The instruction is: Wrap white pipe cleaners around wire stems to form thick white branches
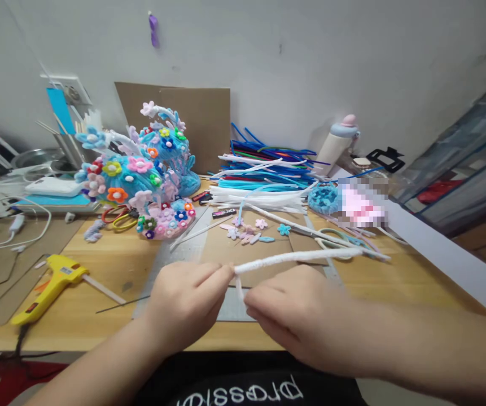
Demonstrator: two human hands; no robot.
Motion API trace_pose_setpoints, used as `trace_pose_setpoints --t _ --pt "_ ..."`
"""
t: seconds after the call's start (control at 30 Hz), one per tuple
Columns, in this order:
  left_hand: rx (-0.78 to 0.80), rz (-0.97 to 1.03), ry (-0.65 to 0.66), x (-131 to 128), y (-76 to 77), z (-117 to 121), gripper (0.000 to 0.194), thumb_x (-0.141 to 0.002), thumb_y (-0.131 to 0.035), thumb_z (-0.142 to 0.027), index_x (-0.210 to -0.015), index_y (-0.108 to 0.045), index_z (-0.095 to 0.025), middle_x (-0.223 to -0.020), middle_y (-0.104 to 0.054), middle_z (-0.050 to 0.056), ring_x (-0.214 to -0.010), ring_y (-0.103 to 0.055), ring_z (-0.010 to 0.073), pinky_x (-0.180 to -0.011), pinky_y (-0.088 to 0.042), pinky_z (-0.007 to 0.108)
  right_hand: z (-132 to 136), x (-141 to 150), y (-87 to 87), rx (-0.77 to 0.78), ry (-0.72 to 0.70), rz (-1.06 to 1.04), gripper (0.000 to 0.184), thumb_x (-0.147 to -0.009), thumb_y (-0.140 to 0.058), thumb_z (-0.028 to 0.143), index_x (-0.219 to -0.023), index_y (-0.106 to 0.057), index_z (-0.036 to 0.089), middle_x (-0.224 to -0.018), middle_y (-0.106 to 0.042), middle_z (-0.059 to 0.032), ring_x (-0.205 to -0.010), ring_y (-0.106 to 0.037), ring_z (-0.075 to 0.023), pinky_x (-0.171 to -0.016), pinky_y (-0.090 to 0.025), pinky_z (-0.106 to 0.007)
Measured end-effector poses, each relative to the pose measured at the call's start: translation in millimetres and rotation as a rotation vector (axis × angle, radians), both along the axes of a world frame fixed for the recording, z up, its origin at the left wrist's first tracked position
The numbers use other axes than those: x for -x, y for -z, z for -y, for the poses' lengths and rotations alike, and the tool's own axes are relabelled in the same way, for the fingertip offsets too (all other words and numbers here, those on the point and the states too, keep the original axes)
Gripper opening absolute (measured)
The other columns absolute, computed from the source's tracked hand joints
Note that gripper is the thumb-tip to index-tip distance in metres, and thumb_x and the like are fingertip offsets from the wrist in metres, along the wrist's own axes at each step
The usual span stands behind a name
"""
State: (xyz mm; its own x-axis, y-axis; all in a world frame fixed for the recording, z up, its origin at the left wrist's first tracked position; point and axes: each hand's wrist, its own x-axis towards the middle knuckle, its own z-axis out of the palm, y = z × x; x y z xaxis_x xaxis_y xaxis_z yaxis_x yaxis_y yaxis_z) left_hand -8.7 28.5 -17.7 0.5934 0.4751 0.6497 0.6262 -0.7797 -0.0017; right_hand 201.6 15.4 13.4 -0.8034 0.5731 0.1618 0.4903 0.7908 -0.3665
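Note:
My left hand (194,304) pinches the near end of a wire wrapped in white pipe cleaner (293,257), which reaches out to the right above the table. A short strand of white pipe cleaner (239,286) hangs from that end into the closed fingers of my right hand (297,316). To the left of my left hand a thin dark bare wire (118,305) sticks out; whether it joins the wrapped piece is hidden by the hand. Beyond my hands, small pastel pipe-cleaner flowers (246,232) lie on a cardboard piece (217,254).
A yellow glue gun (50,287) lies at left. Flower-covered blue pipe-cleaner pieces (128,180) stand behind it. Bundles of pipe cleaners (263,183) are stacked at the back near a bottle (338,144). Scissors (331,242) lie right of the flowers. White cables (35,223) clutter the far left.

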Motion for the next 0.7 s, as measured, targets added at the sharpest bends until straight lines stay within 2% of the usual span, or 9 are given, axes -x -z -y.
trace_pose_setpoints --t 0.07,0.13,0.2,0.3,0.4,0.57,0.63,0.7 --pt "-0.027 -0.097 0.051 -0.5 1.1 0.8 0.012 -0.085 -0.049 -0.013 -0.09 -0.059 -0.014 -0.063 -0.062 0.0 -0.052 -0.052 0.0137 -0.047 -0.031 0.029 1.5 -1.9 -12.1 -0.099 -0.02 0.032 0.014 -0.08 -0.048 0.009 -0.069 -0.057 0.014 -0.059 -0.057 -0.0001 -0.049 -0.041 -0.0107 -0.046 -0.02 -0.028" --pt "-0.022 -0.19 0.135 -1.6 0.3 4.0 0.016 -0.087 -0.044 -0.013 -0.091 -0.059 -0.014 -0.064 -0.062 0.001 -0.052 -0.052 0.0148 -0.046 -0.03 0.03 -4.4 -4.0 -25.7 -0.112 -0.004 0.014 0.015 -0.082 -0.049 0.01 -0.072 -0.06 0.014 -0.061 -0.059 -0.0007 -0.052 -0.046 -0.0112 -0.047 -0.023 -0.026" --pt "0.009 -0.225 0.227 -3.4 -2.2 8.9 0.018 -0.087 -0.042 -0.012 -0.091 -0.059 -0.013 -0.065 -0.063 0.001 -0.052 -0.051 0.0153 -0.046 -0.03 0.03 -15.7 -5.6 -36.3 -0.048 0.007 -0.027 0.014 -0.083 -0.052 0.012 -0.075 -0.064 0.014 -0.065 -0.063 -0.0008 -0.058 -0.053 -0.0114 -0.051 -0.029 -0.024" --pt "0.062 -0.105 0.314 -6.3 -7.7 16.5 0.017 -0.085 -0.045 -0.01 -0.092 -0.06 -0.012 -0.068 -0.065 0.002 -0.053 -0.053 0.0151 -0.048 -0.034 0.03 -34.1 -6.2 -40.5 0.169 -0.006 -0.1 0.009 -0.082 -0.059 0.016 -0.079 -0.067 0.016 -0.067 -0.065 0.0008 -0.06 -0.056 -0.0096 -0.055 -0.035 -0.02" --pt "0.091 0.065 0.295 -6.9 -12.9 20.8 0.018 -0.083 -0.047 -0.007 -0.094 -0.061 -0.012 -0.069 -0.066 0.003 -0.056 -0.057 0.0145 -0.05 -0.039 0.028 -45.7 -5.0 -31.0 0.421 0.031 -0.174 0.01 -0.081 -0.063 0.023 -0.078 -0.068 0.015 -0.066 -0.064 0.0013 -0.06 -0.054 -0.0086 -0.055 -0.038 -0.018" --pt "0.08 0.162 0.157 -3.1 -12.4 19.9 0.018 -0.083 -0.05 -0.005 -0.094 -0.061 -0.014 -0.071 -0.068 0.002 -0.06 -0.06 0.0131 -0.055 -0.044 0.026 -46.9 -0.6 -5.2 0.812 0.128 -0.295 0.016 -0.081 -0.06 0.028 -0.078 -0.066 0.013 -0.055 -0.052 0.0039 -0.051 -0.047 -0.0079 -0.048 -0.035 -0.018" --pt "0.05 0.195 0.091 -2.2 -9.0 17.8 0.017 -0.082 -0.052 -0.006 -0.094 -0.061 -0.015 -0.067 -0.067 0.001 -0.056 -0.059 0.0124 -0.053 -0.044 0.025 -40.8 1.7 3.1 0.904 0.124 -0.333 0.019 -0.082 -0.058 0.029 -0.074 -0.064 0.014 -0.055 -0.051 0.0039 -0.05 -0.046 -0.0081 -0.047 -0.034 -0.019" --pt "0.015 0.219 0.039 -2.8 -5.4 15.3 0.017 -0.082 -0.054 -0.006 -0.094 -0.062 -0.016 -0.063 -0.065 0.0 -0.052 -0.057 0.012 -0.052 -0.043 0.024 -30.9 4.3 9.5 0.903 0.139 -0.33 0.022 -0.084 -0.055 0.03 -0.069 -0.06 0.015 -0.055 -0.049 0.0041 -0.051 -0.045 -0.0081 -0.049 -0.034 -0.019"
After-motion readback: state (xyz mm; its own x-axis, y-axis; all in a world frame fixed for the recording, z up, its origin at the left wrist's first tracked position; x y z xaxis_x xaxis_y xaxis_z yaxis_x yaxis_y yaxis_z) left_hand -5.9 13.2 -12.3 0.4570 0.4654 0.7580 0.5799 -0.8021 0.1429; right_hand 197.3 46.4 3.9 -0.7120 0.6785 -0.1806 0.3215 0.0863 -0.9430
